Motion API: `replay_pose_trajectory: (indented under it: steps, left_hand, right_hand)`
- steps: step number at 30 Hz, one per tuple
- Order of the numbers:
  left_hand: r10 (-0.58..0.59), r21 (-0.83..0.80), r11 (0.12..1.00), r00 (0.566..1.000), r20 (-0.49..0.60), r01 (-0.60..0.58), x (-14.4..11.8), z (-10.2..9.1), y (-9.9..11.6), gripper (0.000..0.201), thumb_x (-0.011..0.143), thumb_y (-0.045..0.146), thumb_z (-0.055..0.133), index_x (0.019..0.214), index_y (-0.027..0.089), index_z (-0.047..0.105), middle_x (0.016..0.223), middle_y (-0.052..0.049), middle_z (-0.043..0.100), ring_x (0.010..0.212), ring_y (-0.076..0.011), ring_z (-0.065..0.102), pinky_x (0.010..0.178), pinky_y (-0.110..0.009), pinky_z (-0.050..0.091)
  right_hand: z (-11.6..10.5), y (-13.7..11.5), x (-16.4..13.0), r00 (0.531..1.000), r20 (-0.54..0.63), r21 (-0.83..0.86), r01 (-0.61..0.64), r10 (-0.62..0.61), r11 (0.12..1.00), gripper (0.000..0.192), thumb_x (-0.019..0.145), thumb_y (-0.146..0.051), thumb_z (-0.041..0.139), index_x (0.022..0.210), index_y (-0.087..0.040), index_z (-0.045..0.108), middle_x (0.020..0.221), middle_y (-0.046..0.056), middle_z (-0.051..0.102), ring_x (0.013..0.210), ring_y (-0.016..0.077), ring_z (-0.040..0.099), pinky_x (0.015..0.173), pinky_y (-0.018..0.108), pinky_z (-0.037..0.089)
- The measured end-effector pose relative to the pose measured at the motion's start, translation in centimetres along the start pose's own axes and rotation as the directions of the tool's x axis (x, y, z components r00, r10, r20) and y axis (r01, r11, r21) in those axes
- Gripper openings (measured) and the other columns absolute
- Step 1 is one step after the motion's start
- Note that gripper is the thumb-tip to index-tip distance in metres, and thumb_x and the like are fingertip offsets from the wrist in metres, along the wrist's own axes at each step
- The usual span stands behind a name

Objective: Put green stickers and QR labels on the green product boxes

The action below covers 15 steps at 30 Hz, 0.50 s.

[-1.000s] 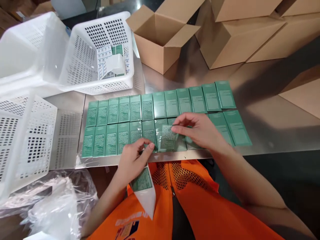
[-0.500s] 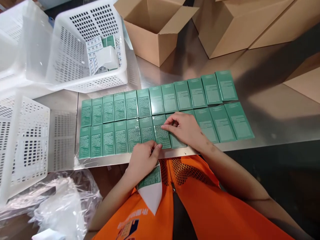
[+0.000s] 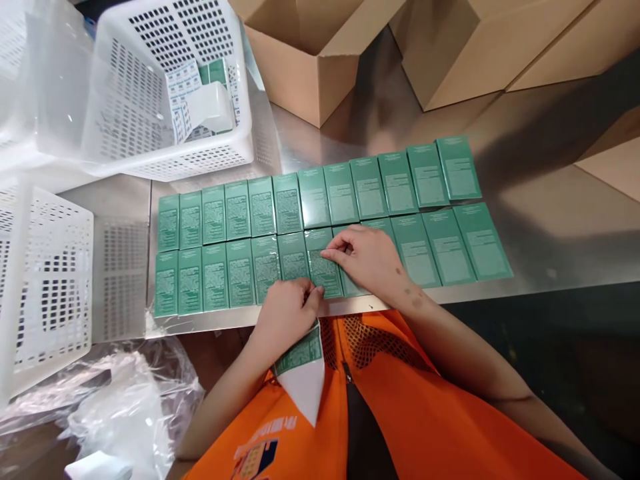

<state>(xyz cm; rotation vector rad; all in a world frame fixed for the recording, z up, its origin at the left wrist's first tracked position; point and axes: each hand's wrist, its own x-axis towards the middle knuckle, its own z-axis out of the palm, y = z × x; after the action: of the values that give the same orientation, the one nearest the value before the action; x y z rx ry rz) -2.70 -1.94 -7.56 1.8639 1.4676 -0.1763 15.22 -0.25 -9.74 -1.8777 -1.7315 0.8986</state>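
Two rows of flat green boxes point(image 3: 280, 227) lie side by side on a steel table point(image 3: 550, 220). My right hand point(image 3: 367, 257) rests flat on the near row, fingertips pressing a label down on one green box point(image 3: 324, 270). My left hand point(image 3: 286, 313) is at the table's near edge, fingers closed on a label strip point(image 3: 300, 363) of green labels on white backing that hangs down over my orange vest. The left fingertips touch the lower edge of the same box.
A white perforated basket point(image 3: 165, 147) with printed sheets stands at the back left; another basket point(image 3: 45, 280) lies at the left. An open cardboard carton point(image 3: 310, 60) and more cartons point(image 3: 475, 47) stand behind. Crumpled clear plastic point(image 3: 115, 413) lies at lower left.
My right hand has brought the lifted label down onto the near-row box and now presses it flat. The left hand and strip stay put. The camera has tilted down slightly.
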Motion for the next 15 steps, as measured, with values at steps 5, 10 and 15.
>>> replay_pose_trajectory:
  steps: [5, 10, 15]
  left_hand:
    - [0.021, 0.166, 0.986, 0.999, -0.025, -0.016, 0.2, 0.3, 0.4, 0.035, 0.094, 0.034, 0.046, 0.065, 0.021, 0.061, 0.062, -0.008, 0.064, 0.059, -0.023, 0.055, 0.059, -0.033, 0.02]
    - [0.043, 0.068, 0.997, 0.996, -0.072, -0.038, -0.9, -0.1, -0.7, 0.044, 0.095, 0.039, 0.049, 0.054, 0.022, 0.048, 0.05, -0.001, 0.051, 0.05, -0.0182, 0.047, 0.056, -0.031, 0.021]
    - [-0.063, -0.181, 0.983, 0.88, -0.47, -0.027, -2.7, -2.3, -2.8, 0.05, 0.094, 0.05, 0.052, 0.054, 0.022, 0.046, 0.044, 0.004, 0.045, 0.044, -0.0135, 0.042, 0.051, -0.027, 0.028]
  right_hand:
    - [0.8, 0.1, -0.2, 0.993, -0.118, 0.0, 0.032, -0.032, 0.999, 0.017, 0.081, -0.034, 0.078, 0.089, -0.021, 0.069, 0.091, 0.002, 0.066, 0.068, 0.0159, 0.059, 0.065, 0.031, 0.043]
    - [0.8, 1.1, -1.0, 0.981, -0.163, 0.016, 0.105, -0.101, 0.994, 0.045, 0.083, -0.031, 0.075, 0.122, -0.018, 0.054, 0.106, 0.008, 0.062, 0.069, 0.0175, 0.06, 0.061, 0.032, 0.047]
    - [-1.2, 2.6, -3.5, 0.913, 0.141, 0.102, 0.371, -0.383, 0.923, 0.062, 0.08, -0.032, 0.08, 0.134, -0.025, 0.049, 0.119, 0.01, 0.058, 0.102, 0.0253, 0.062, 0.084, 0.039, 0.056]
